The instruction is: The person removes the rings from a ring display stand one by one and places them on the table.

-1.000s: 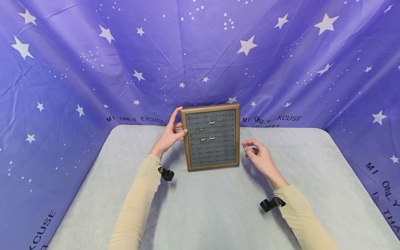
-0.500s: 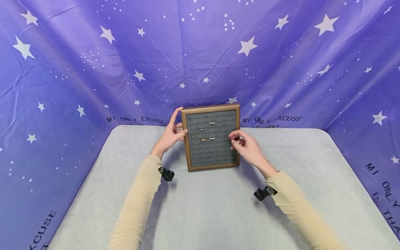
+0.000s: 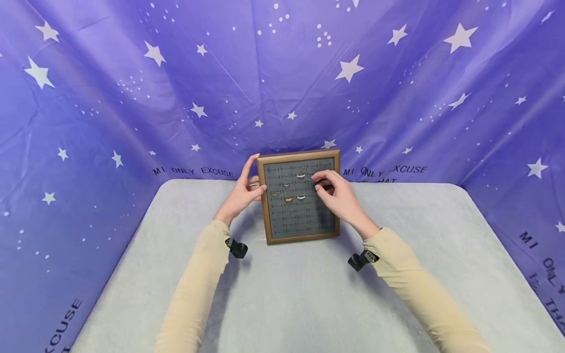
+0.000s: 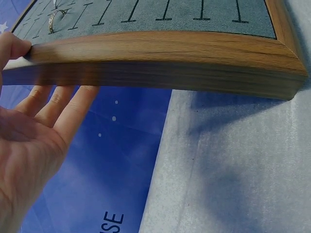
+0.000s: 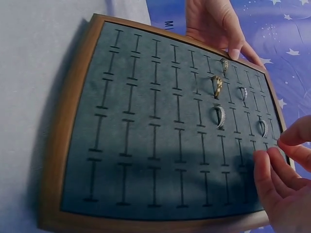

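Left hand [image 3: 240, 195] pinches the frame [image 3: 304, 238] at its left edge; right hand [image 3: 343, 197] bends near the right edge, grip unclear. Brace firmly; avoid nudging rings [image 5: 217, 87].

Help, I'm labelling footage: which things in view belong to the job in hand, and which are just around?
Job: wooden frame; five rings; left hand, gripping the frame; right hand, near the rings.

Around: table; starry curtain; wrist cameras; sleeves.
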The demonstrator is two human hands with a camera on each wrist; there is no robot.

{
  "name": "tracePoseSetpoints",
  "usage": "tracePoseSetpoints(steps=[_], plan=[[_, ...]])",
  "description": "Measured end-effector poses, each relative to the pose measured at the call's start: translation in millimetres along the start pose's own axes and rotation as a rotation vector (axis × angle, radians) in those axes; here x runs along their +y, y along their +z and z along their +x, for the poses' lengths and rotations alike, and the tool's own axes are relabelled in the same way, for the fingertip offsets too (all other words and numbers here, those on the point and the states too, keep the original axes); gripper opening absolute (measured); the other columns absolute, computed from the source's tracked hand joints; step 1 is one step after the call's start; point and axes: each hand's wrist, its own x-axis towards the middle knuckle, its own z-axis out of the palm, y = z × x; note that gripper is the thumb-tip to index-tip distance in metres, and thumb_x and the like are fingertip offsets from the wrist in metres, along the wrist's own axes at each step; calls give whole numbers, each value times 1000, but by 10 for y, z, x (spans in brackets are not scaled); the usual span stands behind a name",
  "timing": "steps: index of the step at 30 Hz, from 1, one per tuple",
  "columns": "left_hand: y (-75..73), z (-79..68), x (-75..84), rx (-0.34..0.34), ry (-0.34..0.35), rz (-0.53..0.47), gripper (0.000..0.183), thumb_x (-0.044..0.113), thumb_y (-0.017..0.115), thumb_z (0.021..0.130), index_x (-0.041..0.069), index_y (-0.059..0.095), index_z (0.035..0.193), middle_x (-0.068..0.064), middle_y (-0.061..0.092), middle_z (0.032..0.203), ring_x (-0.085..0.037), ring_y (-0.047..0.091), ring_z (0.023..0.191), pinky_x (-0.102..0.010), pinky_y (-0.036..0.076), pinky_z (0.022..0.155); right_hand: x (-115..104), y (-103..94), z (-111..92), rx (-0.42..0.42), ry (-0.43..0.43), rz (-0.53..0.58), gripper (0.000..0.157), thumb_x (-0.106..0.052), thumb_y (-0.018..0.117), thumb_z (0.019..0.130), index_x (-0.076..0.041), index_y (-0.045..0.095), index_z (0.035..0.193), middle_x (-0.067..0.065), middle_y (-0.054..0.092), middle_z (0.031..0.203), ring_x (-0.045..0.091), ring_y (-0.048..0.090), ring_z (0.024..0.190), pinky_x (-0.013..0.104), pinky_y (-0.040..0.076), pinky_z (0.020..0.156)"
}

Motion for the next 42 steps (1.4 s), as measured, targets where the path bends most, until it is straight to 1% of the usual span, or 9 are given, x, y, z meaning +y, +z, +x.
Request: tracePoseSetpoints(steps=[6,10,13,19,23,26,32,37,42], plan=[[6,-6,-15,5,-7,15,86,-11,53,92,32,13,154,-25,60,114,-21,67,80,-38,57,65,-38,57,111,23,-53,-33,20,2,59,90,-1,65,109,11,61,104,21,59,89,34,49,70],[0,-2,-13,7,-2,22,86,-11,53,92,32,13,155,-25,60,114,-24,67,84,-47,56,69,-59,101,177,12,-77,-39,19,1,60,90,-2,65,109,10,60,102,20,58,88,34,50,69],[-1,-4,-11,4,2,22,86,-11,53,93,30,11,155,-25,60,115,-25,67,86,-52,55,70,-57,139,196,-1,-87,-54,20,0,60,90,-2,64,109,10,59,103,20,57,88,34,50,69],[9,-18,-6,8,7,21,85,-11,53,93,29,11,155,-22,61,112,-22,67,80,-40,56,65,-45,198,175,-17,-80,-82,23,-2,60,91,-2,66,114,11,56,108,20,55,86,33,49,67],[9,-13,-6,12,5,12,86,-12,53,92,32,13,154,-21,61,110,-19,66,77,-34,56,62,-39,232,180,-1,-74,-89,23,-2,60,90,-2,68,112,11,54,107,21,53,86,33,49,66],[13,-9,-5,13,3,10,86,-12,53,92,34,14,154,-21,61,111,-19,66,76,-35,56,64,-49,256,179,29,-71,-100,22,0,60,89,-2,69,109,11,54,105,21,53,85,33,51,69],[22,-12,-8,7,6,10,86,-12,53,92,30,12,155,-22,60,111,-20,66,79,-38,57,66,-83,321,185,105,-67,-140,17,2,60,85,1,69,100,13,53,100,22,56,85,32,53,77],[22,-6,-10,6,8,7,86,-12,53,92,32,12,155,-23,60,112,-21,66,82,-39,57,66,-102,355,212,120,-33,-187,12,1,65,83,0,67,95,11,50,96,21,54,80,29,52,73],[14,-6,-15,7,8,14,86,-12,53,92,30,11,155,-25,59,115,-23,67,84,-41,57,67,-99,368,248,125,-19,-214,8,-3,69,83,-2,63,89,10,47,91,21,49,74,31,44,68]])
